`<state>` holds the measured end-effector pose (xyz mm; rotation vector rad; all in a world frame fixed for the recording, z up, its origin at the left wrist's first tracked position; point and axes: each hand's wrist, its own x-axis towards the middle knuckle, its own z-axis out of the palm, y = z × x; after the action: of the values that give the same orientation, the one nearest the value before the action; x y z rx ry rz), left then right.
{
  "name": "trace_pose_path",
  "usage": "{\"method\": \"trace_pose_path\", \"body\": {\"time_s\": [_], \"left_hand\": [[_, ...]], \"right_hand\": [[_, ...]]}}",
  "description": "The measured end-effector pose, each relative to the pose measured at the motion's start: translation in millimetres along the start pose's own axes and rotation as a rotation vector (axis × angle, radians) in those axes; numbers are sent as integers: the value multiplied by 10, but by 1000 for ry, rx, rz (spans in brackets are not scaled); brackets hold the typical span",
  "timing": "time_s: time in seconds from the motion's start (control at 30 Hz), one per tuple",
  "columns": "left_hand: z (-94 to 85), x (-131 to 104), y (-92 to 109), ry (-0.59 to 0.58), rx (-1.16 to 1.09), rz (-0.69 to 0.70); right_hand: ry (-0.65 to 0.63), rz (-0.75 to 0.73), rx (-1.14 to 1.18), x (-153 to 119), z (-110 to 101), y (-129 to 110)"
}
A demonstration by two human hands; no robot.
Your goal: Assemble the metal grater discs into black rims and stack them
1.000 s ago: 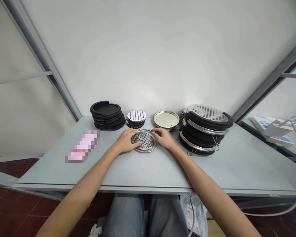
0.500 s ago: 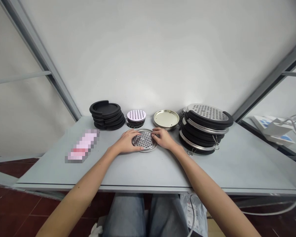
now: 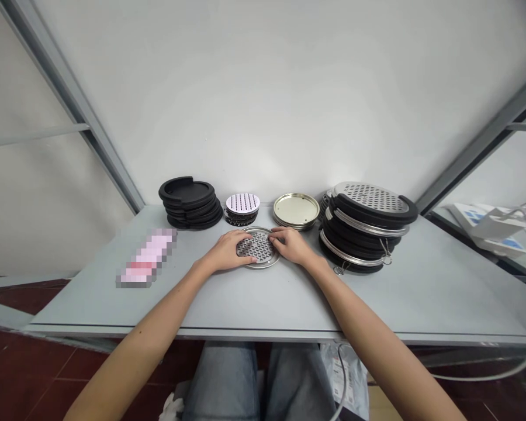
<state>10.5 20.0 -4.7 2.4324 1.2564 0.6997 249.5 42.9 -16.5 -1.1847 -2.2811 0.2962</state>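
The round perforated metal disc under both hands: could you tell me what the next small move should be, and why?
Probably press the round perforated metal disc down evenly into its shiny metal rim. The left hand and right hand already rest on opposite edges, fingertips spread flat, and the disc lies on the grey table.

Pixelated pink object (image 3: 146,266), perhaps a label
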Motion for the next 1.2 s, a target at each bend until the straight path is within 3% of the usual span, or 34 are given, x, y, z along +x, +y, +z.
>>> {"method": "trace_pose_path", "body": {"time_s": [0.53, 1.2], "left_hand": [[44, 4, 58, 25, -20, -57], [33, 16, 32, 38, -17, -26]], "right_hand": [[5, 24, -7, 2, 22, 24], [-2, 22, -16, -4, 33, 54]]}}
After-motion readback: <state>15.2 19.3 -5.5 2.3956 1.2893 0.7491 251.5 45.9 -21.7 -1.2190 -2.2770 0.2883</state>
